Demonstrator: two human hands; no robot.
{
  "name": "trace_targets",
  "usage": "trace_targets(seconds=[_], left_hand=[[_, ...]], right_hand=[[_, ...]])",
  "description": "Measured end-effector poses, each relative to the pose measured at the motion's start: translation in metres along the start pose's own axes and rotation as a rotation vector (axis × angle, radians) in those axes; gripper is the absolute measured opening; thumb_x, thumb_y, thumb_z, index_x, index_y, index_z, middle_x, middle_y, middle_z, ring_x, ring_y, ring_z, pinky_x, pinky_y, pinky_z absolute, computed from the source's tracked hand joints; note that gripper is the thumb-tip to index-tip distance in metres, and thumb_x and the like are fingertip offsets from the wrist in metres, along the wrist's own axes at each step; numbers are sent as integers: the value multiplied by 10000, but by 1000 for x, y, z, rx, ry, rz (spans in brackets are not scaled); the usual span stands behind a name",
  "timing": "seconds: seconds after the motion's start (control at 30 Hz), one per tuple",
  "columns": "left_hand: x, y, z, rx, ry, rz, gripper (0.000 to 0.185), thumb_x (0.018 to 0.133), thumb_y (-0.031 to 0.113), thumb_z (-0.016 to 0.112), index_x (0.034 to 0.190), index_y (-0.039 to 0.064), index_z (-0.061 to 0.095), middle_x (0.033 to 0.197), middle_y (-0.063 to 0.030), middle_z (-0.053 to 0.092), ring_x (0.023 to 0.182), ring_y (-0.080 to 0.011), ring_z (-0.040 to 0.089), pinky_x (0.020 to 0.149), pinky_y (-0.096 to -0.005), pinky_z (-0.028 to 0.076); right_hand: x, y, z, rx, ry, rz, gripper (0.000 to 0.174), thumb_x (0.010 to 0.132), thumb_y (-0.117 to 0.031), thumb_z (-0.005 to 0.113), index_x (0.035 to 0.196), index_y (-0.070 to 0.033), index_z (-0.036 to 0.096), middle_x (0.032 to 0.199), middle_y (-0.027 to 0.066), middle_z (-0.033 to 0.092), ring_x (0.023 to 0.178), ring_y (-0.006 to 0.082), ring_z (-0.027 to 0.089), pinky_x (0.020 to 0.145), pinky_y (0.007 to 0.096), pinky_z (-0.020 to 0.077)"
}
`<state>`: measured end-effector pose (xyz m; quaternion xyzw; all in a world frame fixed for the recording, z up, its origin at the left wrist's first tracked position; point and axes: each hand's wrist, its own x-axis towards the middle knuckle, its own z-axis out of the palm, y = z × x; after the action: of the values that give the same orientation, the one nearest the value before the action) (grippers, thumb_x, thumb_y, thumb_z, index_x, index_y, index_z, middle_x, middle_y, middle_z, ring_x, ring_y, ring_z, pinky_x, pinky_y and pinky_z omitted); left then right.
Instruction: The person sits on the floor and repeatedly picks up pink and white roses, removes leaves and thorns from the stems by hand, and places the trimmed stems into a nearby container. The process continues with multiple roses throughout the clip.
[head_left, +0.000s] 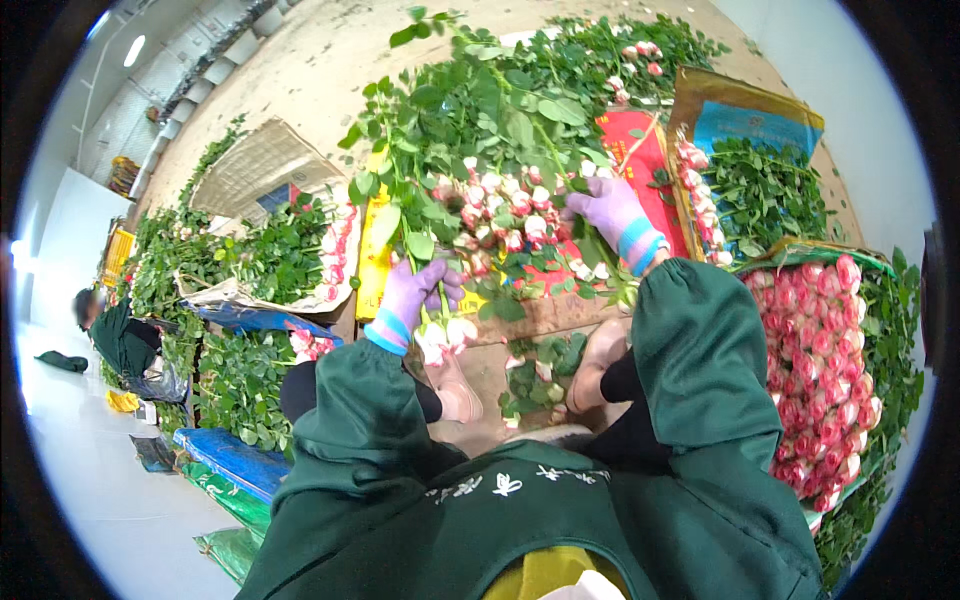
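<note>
My left hand (417, 292), in a purple glove with a striped cuff, grips the green stems of a few roses. Their white-pink heads (444, 337) point down towards me, just below my fingers. My right hand (602, 212), gloved alike, is closed around a long rose stem (551, 146). This stem runs up into the foliage, and a pale greenish rose head (622, 289) shows below the hand. Between my hands lies a heap of cut white-and-pink roses (510, 206), blooms facing me. A leafy mass of stems (457, 112) stretches away behind them.
A large bundle of pink roses (814, 375) stands at my right. Wrapped roses lie beyond it on blue sheeting (739, 124). At left, more roses rest in a pale wrapper (330, 296). A person (124, 337) sits far left. Leaves and fallen heads (536, 375) lie between my shoes.
</note>
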<state>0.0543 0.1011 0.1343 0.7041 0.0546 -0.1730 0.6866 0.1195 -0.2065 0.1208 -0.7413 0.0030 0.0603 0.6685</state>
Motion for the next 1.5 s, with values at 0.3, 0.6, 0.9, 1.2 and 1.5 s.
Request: trace_targets(seconds=[0.3, 0.6, 0.9, 1.2, 1.5], left_hand=[[-16, -15, -15, -23, 177, 88, 189, 930, 186, 515, 921, -1, 542, 751, -106, 632, 603, -171, 631, 476, -240, 479], [-24, 69, -72, 17, 397, 344, 241, 928, 195, 521, 907, -36, 587, 776, -110, 669, 649, -170, 654, 552, -256, 513], [-39, 82, -122, 155, 552, 622, 253, 898, 183, 579, 931, -68, 571, 788, -128, 659, 650, -198, 660, 534, -243, 517], [-44, 79, -142, 45, 737, 486, 252, 944, 227, 505, 827, 23, 597, 700, -43, 622, 570, -107, 591, 485, -197, 439], [-40, 79, -157, -19, 649, 474, 228, 891, 141, 585, 923, -83, 610, 850, -183, 669, 682, -216, 662, 538, -253, 512]], right_hand=[[4, 54, -21, -837, 113, 74, 300, 797, -177, 592, 1080, -93, 642, 842, 158, 669, 786, 269, 657, 731, 367, 497], [-21, 99, -3, -1094, -26, 247, 293, 788, -216, 591, 1067, -181, 672, 991, 162, 653, 944, 326, 623, 840, 406, 488], [-57, 161, 65, -1198, -291, 222, 292, 775, -211, 617, 1062, -197, 668, 1011, 129, 654, 962, 307, 615, 842, 398, 485], [-72, 210, 128, -1278, -308, -130, 286, 777, -83, 515, 988, -168, 689, 863, 133, 661, 865, 300, 635, 772, 410, 485], [-63, 215, 163, -1479, -344, -37, 134, 753, -93, 538, 793, -65, 663, 769, 140, 649, 768, 305, 646, 669, 422, 491]])
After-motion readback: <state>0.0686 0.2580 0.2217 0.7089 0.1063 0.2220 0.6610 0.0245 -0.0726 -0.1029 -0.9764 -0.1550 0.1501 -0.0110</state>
